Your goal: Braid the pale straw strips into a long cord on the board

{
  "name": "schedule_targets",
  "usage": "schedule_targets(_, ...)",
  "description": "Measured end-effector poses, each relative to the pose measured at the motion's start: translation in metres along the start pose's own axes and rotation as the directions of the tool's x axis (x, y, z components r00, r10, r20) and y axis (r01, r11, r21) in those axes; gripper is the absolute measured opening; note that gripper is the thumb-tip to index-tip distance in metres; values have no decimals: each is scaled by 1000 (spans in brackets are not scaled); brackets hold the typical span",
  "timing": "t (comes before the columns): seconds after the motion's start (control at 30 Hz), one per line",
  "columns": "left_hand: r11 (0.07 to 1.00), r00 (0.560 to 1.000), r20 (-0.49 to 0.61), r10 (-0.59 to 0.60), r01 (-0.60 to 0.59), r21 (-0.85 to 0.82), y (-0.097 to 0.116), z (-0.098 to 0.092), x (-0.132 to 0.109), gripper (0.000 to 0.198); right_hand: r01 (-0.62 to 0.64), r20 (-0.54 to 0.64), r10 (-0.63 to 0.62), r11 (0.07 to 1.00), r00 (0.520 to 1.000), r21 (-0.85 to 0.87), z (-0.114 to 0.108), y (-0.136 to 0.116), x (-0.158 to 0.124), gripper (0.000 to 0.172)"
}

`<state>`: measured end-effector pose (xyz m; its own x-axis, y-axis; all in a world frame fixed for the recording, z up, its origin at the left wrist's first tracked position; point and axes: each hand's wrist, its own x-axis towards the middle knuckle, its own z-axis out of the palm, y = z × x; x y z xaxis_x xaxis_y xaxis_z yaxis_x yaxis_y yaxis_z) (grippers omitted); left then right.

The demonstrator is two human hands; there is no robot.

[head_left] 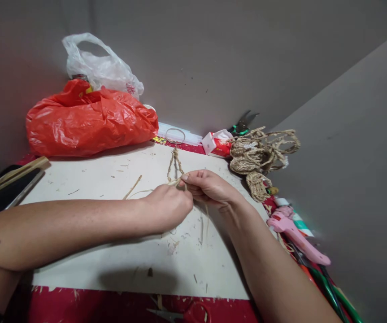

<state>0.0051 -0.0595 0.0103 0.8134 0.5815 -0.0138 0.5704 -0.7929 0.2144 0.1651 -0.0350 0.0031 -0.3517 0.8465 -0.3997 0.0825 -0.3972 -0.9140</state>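
Close together over the white board, my two hands work on thin straw strands. My left hand (168, 206) is curled closed, back toward the camera, with pale strands (141, 191) trailing out to its left. Thumb and fingertips of my right hand (210, 186) pinch the straw right beside it. Beyond my fingers, a braided straw cord (175, 157) runs up the board in a narrow inverted V, its lower end hidden by the hands. A thin ring (175, 136) shows just past the cord's tip. Loose strands (207, 220) hang below my right hand.
Straw scraps litter the white board (79, 179). A red plastic bag (92, 121) stands at the back left, a phone-like dark slab (15, 190) at left. Woven straw pieces (257, 154), a tissue pack (216, 143) and a pink glue gun (297, 235) line the right; scissors (193, 312) lie in front.
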Motion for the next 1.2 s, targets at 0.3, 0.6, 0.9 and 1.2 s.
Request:
schedule_targets(0.3,961,998,-42,-53,40,-274,-1,-35,-2,22,1,43,-4,997,999,82,-8,-2,-3,23)
schedule_targets(0.6,193,924,295,-245,344,-919,-46,-9,29,24,8,85,-9,1000,996,18,-3,-1,0,26)
schedule_targets(0.9,307,951,251,-182,298,-904,-59,-11,27,25,-3,45,13,976,999,-219,-8,-1,-1,28)
schedule_targets(1.2,308,931,308,-196,357,-882,-60,-6,28,23,95,-36,-140,814,989,-573,6,0,-2,27)
